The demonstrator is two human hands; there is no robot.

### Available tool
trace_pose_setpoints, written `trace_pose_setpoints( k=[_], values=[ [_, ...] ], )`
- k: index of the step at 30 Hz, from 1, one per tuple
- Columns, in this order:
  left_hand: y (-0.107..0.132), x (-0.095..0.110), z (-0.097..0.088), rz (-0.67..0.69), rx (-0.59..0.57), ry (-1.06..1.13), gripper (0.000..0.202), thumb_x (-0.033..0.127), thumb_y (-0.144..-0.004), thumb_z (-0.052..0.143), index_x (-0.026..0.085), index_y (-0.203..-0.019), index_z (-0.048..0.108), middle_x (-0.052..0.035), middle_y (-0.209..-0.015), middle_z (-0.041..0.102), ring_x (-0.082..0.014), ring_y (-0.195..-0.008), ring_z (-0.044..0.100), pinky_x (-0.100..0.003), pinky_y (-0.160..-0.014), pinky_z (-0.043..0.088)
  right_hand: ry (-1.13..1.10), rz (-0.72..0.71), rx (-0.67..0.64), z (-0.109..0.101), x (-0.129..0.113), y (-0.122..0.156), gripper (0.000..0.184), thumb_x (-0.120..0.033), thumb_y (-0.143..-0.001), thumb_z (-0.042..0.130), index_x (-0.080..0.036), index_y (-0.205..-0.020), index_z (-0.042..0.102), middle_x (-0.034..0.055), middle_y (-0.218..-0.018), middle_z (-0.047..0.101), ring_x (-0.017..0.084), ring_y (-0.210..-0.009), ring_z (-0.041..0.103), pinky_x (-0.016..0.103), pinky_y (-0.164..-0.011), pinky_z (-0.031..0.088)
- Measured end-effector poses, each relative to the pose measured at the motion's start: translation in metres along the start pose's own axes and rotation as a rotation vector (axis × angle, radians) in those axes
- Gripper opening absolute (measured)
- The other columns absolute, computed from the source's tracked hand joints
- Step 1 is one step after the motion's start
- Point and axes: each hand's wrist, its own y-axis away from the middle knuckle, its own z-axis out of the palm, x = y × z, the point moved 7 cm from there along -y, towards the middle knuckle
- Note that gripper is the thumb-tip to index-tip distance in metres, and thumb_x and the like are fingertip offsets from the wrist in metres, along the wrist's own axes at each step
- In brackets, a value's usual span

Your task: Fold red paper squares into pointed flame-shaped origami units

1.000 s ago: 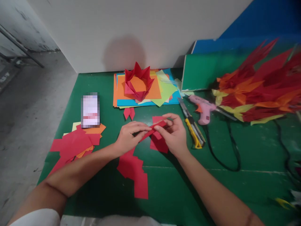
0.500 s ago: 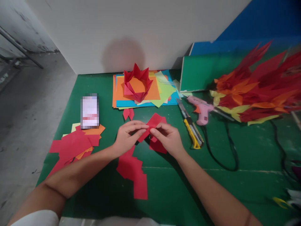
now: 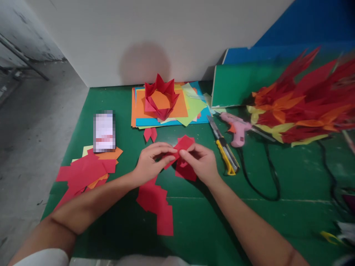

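Note:
Between my two hands a small piece of red paper (image 3: 185,142) is held above the green table. My left hand (image 3: 152,160) pinches its left edge between thumb and fingers. On the right side, my right hand (image 3: 202,162) grips it the same way, thumb on top. Directly below lie more red paper pieces (image 3: 185,173), partly hidden by my right hand. A trail of red paper squares (image 3: 155,199) runs toward me from under my left hand. Just beyond the hands sits a small folded red paper shape (image 3: 150,134).
A ring of folded red paper (image 3: 161,109) rests on stacked coloured sheets (image 3: 138,122). To the left, a phone (image 3: 104,131) lies by red and orange papers (image 3: 85,170). At right are a yellow cutter knife (image 3: 224,149), a pink glue gun (image 3: 235,127) with black cord and flame-like paper (image 3: 299,103).
My hands have shifted very slightly and the red paper between them is turned a little. Both hands keep their pinch on it. The view has moved slightly.

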Motion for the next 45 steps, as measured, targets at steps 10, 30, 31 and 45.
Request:
trace_pose_setpoints(
  k=[10,30,31,45],
  values=[
    [0.002,-0.015,0.004,-0.165,-0.068,0.142,0.012,0.025,-0.079,0.068,0.019,-0.089,0.071,-0.0068,-0.096,0.067,-0.0141,-0.083,0.065,-0.022,-0.067,0.056,-0.212,-0.038,0.173,-0.027,0.012,-0.013,0.027,-0.049,-0.075,0.067,-0.022,-0.080,0.064,-0.0012,-0.070,0.062,0.010,-0.056,0.055,0.023,-0.052,0.047],
    [0.007,-0.013,0.008,-0.139,-0.053,0.053,0.028,0.016,-0.075,0.065,0.018,-0.100,0.052,-0.0023,-0.085,0.065,-0.0124,-0.079,0.066,-0.022,-0.070,0.053,0.174,-0.107,0.020,0.005,-0.010,0.007,0.017,-0.037,-0.071,0.072,-0.020,-0.069,0.069,-0.0009,-0.058,0.067,0.014,-0.051,0.057,0.027,-0.051,0.050],
    [0.006,-0.013,0.008,-0.144,-0.048,0.045,0.028,0.017,-0.075,0.065,0.018,-0.100,0.052,-0.0025,-0.085,0.065,-0.0125,-0.079,0.065,-0.022,-0.070,0.053,0.158,-0.088,0.032,0.003,-0.009,0.006,0.018,-0.037,-0.071,0.072,-0.020,-0.069,0.069,-0.0011,-0.056,0.066,0.013,-0.049,0.056,0.026,-0.049,0.049],
    [0.005,-0.025,0.001,-0.199,-0.009,0.087,0.032,0.022,-0.079,0.064,0.020,-0.107,0.049,0.0039,-0.071,0.054,-0.0079,-0.063,0.055,-0.018,-0.058,0.047,0.429,-0.440,0.269,-0.023,-0.029,0.002,0.047,-0.031,-0.074,0.070,-0.024,-0.118,0.054,0.0096,-0.117,0.058,0.026,-0.106,0.056,0.044,-0.090,0.045]
  ],
)
